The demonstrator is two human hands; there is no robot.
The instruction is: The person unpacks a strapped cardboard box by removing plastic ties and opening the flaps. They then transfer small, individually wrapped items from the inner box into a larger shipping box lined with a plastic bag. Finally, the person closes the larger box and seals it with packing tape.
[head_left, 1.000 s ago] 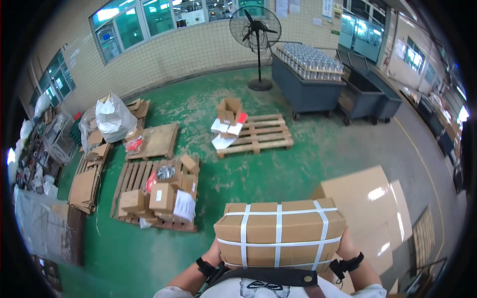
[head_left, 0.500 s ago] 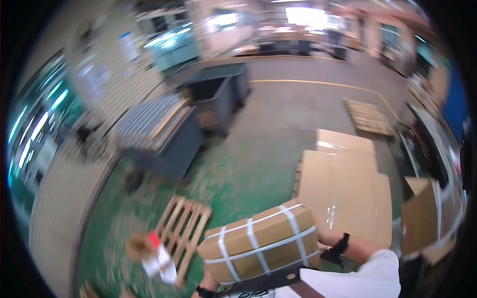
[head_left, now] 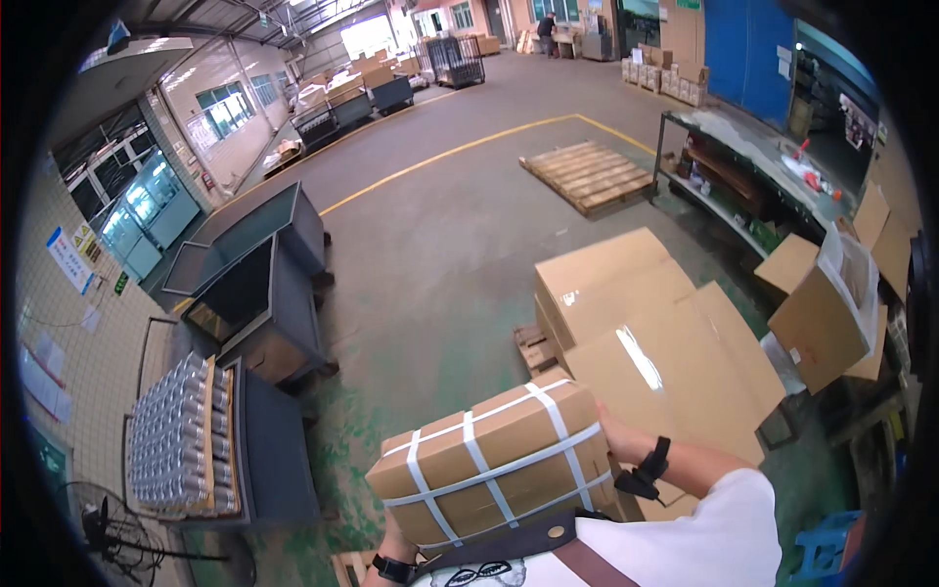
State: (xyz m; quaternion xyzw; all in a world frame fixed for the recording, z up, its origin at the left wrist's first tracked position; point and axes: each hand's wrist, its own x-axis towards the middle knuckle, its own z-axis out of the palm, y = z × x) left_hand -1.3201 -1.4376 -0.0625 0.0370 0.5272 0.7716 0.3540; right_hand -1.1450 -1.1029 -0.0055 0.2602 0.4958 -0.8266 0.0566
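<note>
A long brown cardboard box (head_left: pixel 499 455) bound with white straps is held up against my front, slightly tilted. My right hand (head_left: pixel 618 436) grips its right end, with most of the fingers hidden along that side. At the lower left corner, my left hand (head_left: pixel 394 541) supports the box from below; its fingers are largely hidden. Just beyond the box, large cardboard cartons (head_left: pixel 626 293) stand on a wooden pallet (head_left: pixel 534 348), one with clear tape across its top.
Grey metal bins (head_left: pixel 284 284) and a cart of stacked metal cylinders (head_left: pixel 186 440) line the left, near a fan (head_left: pixel 108 528). A bare pallet (head_left: pixel 587 176) lies ahead. On the right are a workbench (head_left: pixel 753 166), an opened carton (head_left: pixel 827 313) and a blue stool (head_left: pixel 829 543). Far off stands a person (head_left: pixel 548 34).
My view has swung to the right, bringing the workbench and blue door further in. The box stays in both hands, and the small pallet at lower left has mostly left view.
</note>
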